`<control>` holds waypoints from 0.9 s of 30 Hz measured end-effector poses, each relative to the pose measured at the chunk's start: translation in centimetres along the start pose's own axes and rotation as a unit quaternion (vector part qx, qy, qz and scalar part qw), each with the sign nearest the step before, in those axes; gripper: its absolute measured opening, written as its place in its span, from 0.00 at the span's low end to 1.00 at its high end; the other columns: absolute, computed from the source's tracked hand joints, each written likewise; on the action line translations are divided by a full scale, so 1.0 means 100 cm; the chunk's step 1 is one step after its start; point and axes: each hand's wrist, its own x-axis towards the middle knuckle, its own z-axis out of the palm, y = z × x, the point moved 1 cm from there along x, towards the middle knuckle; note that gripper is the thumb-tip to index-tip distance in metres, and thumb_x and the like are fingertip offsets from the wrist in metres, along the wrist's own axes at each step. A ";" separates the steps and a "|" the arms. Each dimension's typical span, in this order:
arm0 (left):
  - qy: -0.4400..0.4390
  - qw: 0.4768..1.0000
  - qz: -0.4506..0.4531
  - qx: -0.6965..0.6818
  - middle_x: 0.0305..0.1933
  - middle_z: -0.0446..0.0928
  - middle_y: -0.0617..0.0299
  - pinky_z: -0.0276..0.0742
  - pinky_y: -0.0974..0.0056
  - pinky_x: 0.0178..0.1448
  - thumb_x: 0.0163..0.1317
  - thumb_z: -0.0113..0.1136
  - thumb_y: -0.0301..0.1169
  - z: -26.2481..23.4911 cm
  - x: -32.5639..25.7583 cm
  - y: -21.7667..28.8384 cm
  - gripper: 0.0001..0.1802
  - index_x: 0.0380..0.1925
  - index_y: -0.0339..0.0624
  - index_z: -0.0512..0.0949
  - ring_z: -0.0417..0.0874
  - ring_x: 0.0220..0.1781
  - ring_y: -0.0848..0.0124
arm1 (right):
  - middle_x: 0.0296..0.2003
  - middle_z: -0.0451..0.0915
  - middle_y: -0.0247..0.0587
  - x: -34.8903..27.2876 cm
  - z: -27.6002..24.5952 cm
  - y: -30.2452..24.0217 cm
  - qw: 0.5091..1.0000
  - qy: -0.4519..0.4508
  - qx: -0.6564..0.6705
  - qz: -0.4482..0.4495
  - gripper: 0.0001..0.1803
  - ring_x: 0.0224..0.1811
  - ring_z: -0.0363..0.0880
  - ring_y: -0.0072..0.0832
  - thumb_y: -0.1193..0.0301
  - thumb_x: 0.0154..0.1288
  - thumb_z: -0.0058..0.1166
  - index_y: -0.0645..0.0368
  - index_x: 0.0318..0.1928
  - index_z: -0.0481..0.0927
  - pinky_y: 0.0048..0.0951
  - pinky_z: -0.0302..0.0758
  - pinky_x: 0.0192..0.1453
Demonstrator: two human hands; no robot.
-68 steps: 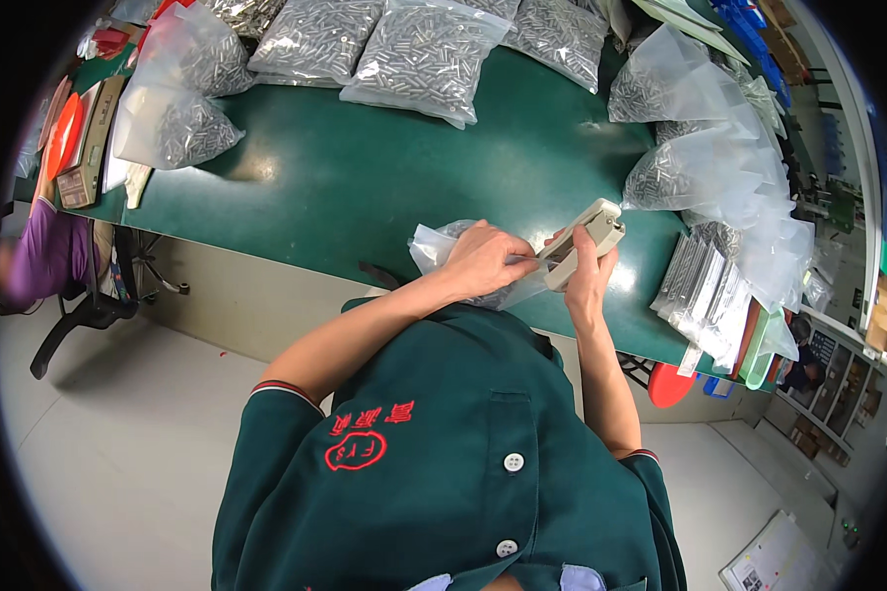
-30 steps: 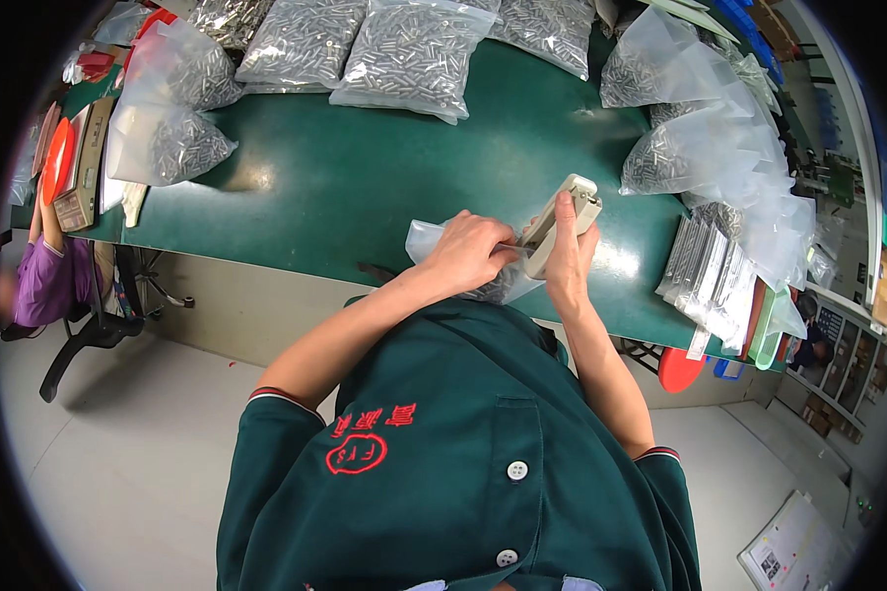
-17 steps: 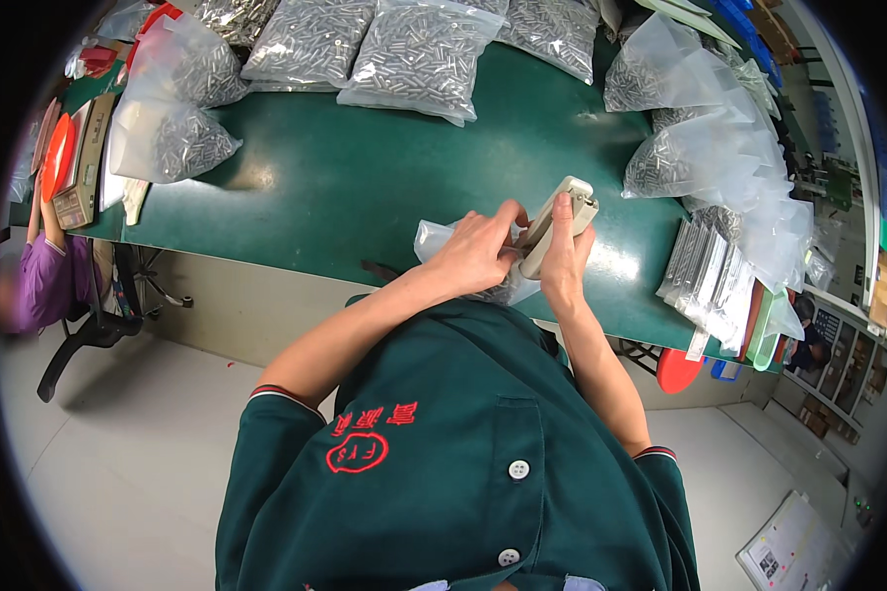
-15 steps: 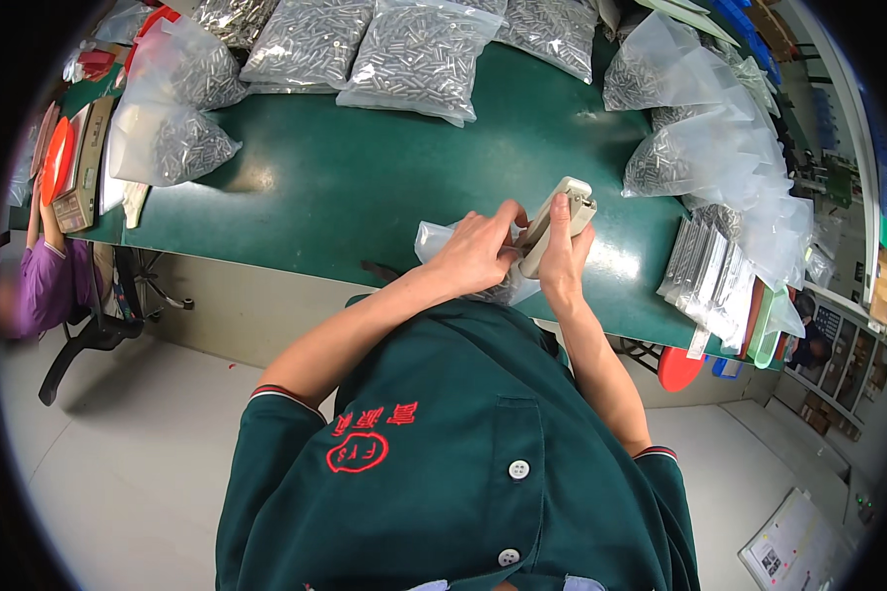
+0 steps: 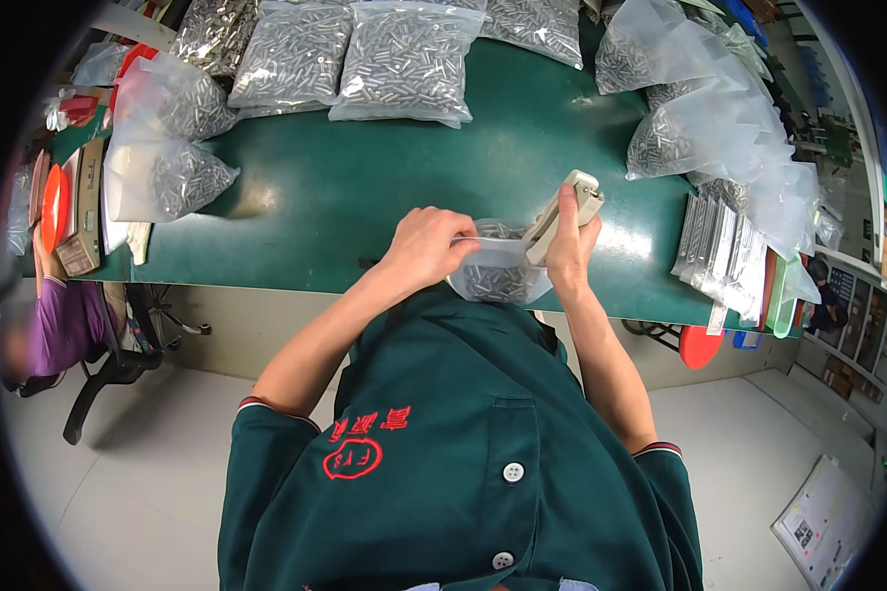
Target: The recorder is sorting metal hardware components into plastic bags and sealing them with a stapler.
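Observation:
At the table's near edge, against my shirt, rests a clear plastic bag point(image 5: 503, 284) of small grey metal pins, its mouth facing up. My left hand point(image 5: 429, 244) is closed, pinching the left part of the bag's rim between thumb and fingers. In my right hand point(image 5: 569, 251) is a beige stapler-like hand tool point(image 5: 542, 234) with two long arms, held tilted. Its lower end meets the right side of the bag's mouth. I cannot tell whether its jaws grip the plastic.
Large filled bags point(image 5: 404, 64) line the far side of the green table point(image 5: 325, 187). Smaller bags of pins point(image 5: 195, 177) stand at the left, others point(image 5: 665, 138) at the right beside stacked wrapped strips point(image 5: 715, 256). A person in a purple sleeve point(image 5: 74, 320) sits far left.
My left hand has moved left, away from the tool, drawing the bag's rim with it. The bag's mouth has spread and the pins inside show. My right hand keeps the tool.

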 end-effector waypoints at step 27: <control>0.060 0.988 0.023 -0.139 0.25 0.79 0.52 0.71 0.56 0.36 0.50 0.58 0.26 0.001 -0.010 0.001 0.17 0.41 0.37 0.69 0.79 0.30 0.53 | 0.25 0.74 0.34 -0.028 0.048 -0.017 0.995 -0.095 0.021 0.034 0.21 0.27 0.72 0.20 0.54 0.65 0.52 0.63 0.34 0.73 0.25 0.70 0.29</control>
